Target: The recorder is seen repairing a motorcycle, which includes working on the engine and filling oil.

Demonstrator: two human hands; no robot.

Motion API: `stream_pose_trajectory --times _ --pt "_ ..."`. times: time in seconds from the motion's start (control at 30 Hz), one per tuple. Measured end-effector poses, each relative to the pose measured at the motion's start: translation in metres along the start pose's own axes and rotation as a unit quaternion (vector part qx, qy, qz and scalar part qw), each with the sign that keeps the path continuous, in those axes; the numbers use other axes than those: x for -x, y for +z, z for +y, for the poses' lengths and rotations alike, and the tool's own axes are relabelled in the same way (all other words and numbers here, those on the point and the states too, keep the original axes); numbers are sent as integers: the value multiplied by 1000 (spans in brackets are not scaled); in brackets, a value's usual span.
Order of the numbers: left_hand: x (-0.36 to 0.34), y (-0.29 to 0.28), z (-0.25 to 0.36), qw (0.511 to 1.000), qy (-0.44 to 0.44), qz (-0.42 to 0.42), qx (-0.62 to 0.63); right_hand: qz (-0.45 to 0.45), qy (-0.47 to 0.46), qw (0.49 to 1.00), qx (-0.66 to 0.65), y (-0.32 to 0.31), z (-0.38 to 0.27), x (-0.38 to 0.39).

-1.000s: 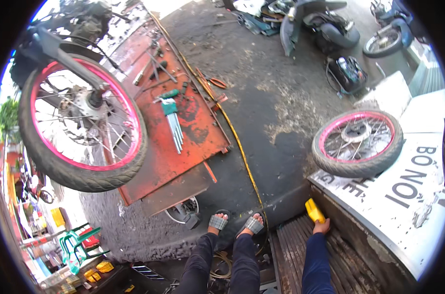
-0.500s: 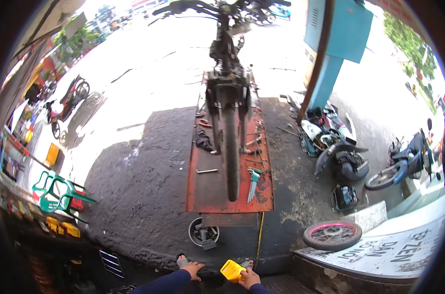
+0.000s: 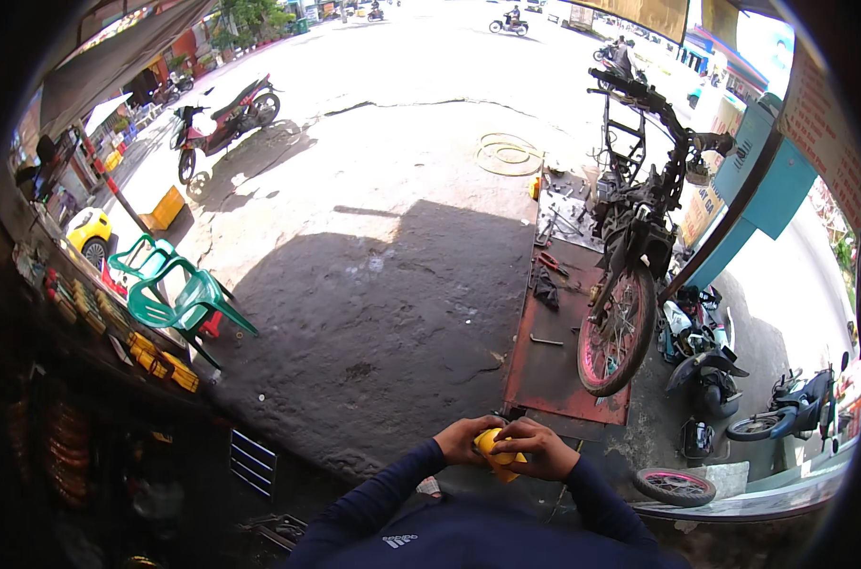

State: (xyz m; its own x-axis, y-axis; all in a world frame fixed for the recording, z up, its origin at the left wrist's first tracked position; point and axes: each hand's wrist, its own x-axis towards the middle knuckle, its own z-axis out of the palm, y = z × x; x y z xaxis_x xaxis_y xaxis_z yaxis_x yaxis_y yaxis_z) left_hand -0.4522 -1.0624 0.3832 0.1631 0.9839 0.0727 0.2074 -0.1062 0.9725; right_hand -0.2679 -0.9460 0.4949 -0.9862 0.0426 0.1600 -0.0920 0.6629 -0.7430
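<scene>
Close in front of my body I hold a yellow plastic bottle (image 3: 499, 459), partly covered by my fingers. My left hand (image 3: 463, 442) is closed around one side of it. The fingers of my right hand (image 3: 541, 449) are curled over its top on the other side. Whether a cap is on the bottle is hidden. Just beyond my hands lies the red work platform (image 3: 535, 387). A stripped motorcycle (image 3: 628, 228) stands on it with its pink-rimmed front wheel (image 3: 612, 346) toward me.
On the platform lie an L-shaped wrench (image 3: 547, 341), red-handled pliers (image 3: 552, 264) and a black cloth-like bundle (image 3: 546, 290). Green plastic chairs (image 3: 179, 302) stand left. At right are a loose wheel (image 3: 675, 486), removed motorcycle parts (image 3: 713, 379) and a parked motorbike (image 3: 791, 408).
My view has swung left. My left hand, formerly free with fingers apart, has come onto the yellow bottle that my right hand held alone. Both hands are now together.
</scene>
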Motion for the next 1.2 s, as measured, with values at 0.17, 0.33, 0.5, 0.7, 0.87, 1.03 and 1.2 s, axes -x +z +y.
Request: stream_pose_trajectory --times 0.17,0.33,0.5,0.7,0.87,1.03,1.2 --pt "29 -88 14 989 32 131 55 33 -52 997 -43 12 21 -83" --pt "26 -165 9 949 -19 283 140 132 78 863 -481 49 75 -170" --pt "-18 -258 2 937 48 279 203 154 142 897 -389 45 134 -269" --pt "-106 -396 12 959 145 222 97 96 76 931 -344 -51 202 -393" --pt "-198 -528 22 976 204 -5 77 13 85 935 -345 -124 253 -496" --pt "-314 -650 -20 985 171 -11 -5 121 94 923 -353 -183 332 -581" --pt "-436 -726 -36 968 237 -75 -41 309 109 907 -264 -233 395 -627"
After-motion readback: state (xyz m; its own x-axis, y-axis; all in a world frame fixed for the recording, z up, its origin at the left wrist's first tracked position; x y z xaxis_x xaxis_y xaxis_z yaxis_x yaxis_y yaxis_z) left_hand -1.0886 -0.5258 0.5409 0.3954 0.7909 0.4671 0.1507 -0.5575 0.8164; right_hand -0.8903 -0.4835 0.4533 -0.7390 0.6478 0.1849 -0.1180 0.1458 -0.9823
